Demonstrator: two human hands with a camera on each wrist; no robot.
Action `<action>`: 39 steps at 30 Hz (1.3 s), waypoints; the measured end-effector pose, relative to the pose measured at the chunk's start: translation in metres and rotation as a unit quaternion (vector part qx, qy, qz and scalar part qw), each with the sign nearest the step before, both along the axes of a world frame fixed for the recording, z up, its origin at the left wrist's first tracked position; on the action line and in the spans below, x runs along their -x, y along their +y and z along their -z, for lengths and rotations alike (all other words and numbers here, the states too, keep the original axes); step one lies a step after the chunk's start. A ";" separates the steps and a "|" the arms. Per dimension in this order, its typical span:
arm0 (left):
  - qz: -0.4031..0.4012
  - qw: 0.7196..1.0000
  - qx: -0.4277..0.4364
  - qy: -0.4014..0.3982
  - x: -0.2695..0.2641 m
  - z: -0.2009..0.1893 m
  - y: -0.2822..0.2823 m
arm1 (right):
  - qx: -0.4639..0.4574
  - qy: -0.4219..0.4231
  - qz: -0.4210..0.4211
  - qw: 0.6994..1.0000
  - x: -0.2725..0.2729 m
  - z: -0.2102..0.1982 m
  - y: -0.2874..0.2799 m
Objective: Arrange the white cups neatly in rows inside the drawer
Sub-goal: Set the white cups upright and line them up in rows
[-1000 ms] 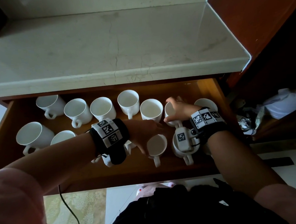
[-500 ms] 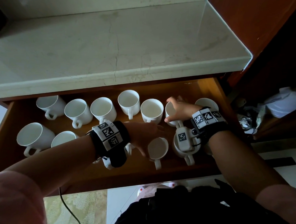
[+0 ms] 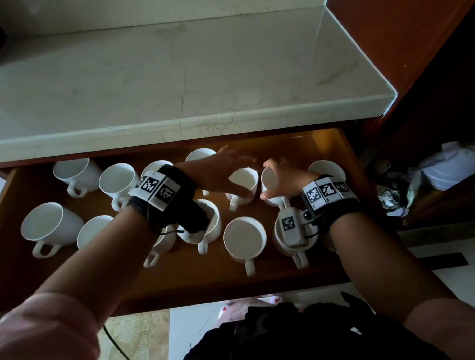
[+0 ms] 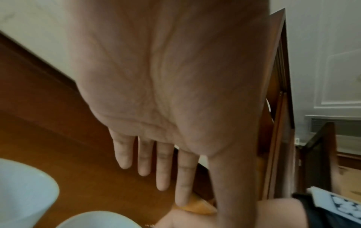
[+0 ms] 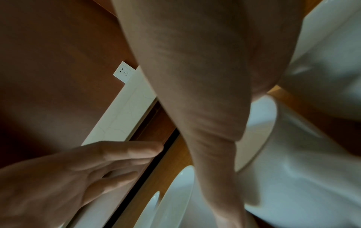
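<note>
Several white cups stand in two loose rows in the open wooden drawer (image 3: 331, 153). My right hand (image 3: 277, 177) grips a back-row cup (image 3: 272, 202), thumb on its left side and fingers over the far rim. My left hand (image 3: 222, 175) reaches over the neighbouring back-row cup (image 3: 247, 179) with fingers spread and blurred. In the left wrist view the fingers (image 4: 162, 169) are straight and hold nothing. In the right wrist view the gripped cup (image 5: 293, 169) lies against my palm. A front-row cup (image 3: 245, 238) stands alone, handle toward me.
A pale marble counter (image 3: 171, 87) overhangs the back of the drawer. A dark wood cabinet side (image 3: 387, 20) rises on the right. Clutter and white cloth (image 3: 450, 168) sit low at the right. More cups (image 3: 51, 225) stand at the drawer's left end.
My left hand has left the front-row cup and moved back and right over a back-row cup. My right hand has stayed on its cup.
</note>
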State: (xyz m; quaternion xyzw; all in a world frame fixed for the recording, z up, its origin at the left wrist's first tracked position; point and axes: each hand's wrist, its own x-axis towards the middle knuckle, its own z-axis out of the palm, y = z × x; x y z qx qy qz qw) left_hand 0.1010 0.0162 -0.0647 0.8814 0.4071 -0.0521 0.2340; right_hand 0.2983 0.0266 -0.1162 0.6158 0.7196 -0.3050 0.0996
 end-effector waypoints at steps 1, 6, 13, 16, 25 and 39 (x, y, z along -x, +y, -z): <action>-0.007 0.999 -0.010 0.040 0.000 0.005 0.005 | -0.004 0.001 0.001 1.000 0.000 0.000 0.000; -0.068 0.994 -0.001 0.088 -0.007 0.032 0.011 | -0.013 -0.010 0.000 1.000 0.002 -0.001 0.000; -0.107 0.993 0.026 0.033 -0.001 0.046 0.013 | -0.022 -0.005 0.008 1.000 0.002 0.003 0.000; -0.131 0.991 0.004 0.012 0.000 0.045 0.014 | -0.023 -0.006 0.010 1.000 0.002 0.004 0.000; -0.177 0.984 -0.033 0.013 -0.007 0.044 0.013 | -0.012 -0.017 0.010 1.000 0.004 0.004 0.002; -0.198 0.980 -0.029 -0.002 -0.008 0.046 0.014 | -0.021 -0.007 0.007 1.000 0.002 0.007 0.003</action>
